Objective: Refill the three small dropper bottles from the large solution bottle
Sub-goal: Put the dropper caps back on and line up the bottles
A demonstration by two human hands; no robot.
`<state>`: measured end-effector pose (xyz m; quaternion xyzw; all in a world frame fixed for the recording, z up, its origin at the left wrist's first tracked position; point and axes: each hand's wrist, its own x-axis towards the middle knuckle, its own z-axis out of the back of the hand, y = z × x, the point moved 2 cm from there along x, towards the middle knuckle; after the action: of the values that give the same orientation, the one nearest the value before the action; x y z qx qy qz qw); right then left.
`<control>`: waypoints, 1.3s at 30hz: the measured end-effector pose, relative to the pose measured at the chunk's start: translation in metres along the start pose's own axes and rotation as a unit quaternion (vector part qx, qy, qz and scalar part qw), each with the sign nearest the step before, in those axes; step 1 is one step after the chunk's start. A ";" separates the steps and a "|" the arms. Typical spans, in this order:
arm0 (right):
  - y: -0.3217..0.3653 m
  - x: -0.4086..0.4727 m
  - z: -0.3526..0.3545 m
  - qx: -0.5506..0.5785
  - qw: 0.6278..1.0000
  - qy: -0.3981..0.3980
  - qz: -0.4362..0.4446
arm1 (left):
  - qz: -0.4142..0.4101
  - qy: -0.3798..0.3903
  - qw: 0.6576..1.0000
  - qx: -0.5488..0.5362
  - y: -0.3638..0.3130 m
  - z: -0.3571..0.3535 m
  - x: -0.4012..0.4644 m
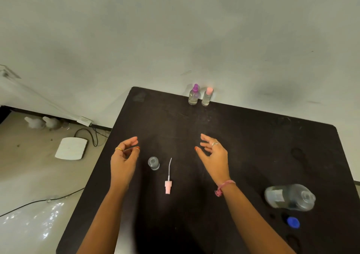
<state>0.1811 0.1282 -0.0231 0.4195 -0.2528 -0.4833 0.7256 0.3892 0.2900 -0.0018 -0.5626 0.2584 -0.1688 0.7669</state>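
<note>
A small uncapped clear bottle (153, 163) stands on the dark table (253, 140), just right of my left hand (124, 159). Its pink cap with a thin dip tube (168, 181) lies flat beside it. My right hand (213, 156) hovers to the right of the tube. Both hands hold nothing, fingers loosely spread. At the table's far edge stand two capped small bottles, one with a purple top (193, 95) and one with a pink top (207, 97). The large clear solution bottle (290, 197) stands uncapped at the right, its blue cap (293, 222) on the table in front of it.
The table's left edge drops to a floor with a white flat device (71, 148), black cables (91, 134) and two pale lumps (42, 122) by the wall. A grey wall rises right behind the table.
</note>
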 end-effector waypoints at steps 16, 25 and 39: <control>0.003 -0.089 -0.057 -0.372 0.831 0.339 0.238 | 0.074 0.131 0.980 0.132 0.052 -0.012 -0.030; 0.005 -0.082 -0.074 -0.418 0.798 0.347 0.262 | 0.045 0.129 0.981 0.138 0.052 -0.032 -0.025; 0.006 -0.065 -0.014 -0.289 0.896 0.204 0.267 | -0.006 0.104 0.990 0.096 0.018 -0.040 -0.039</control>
<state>0.1685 0.1939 -0.0226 0.1972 -0.0508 -0.2269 0.9524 0.3341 0.2860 -0.0198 -0.4669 0.3162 -0.2548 0.7856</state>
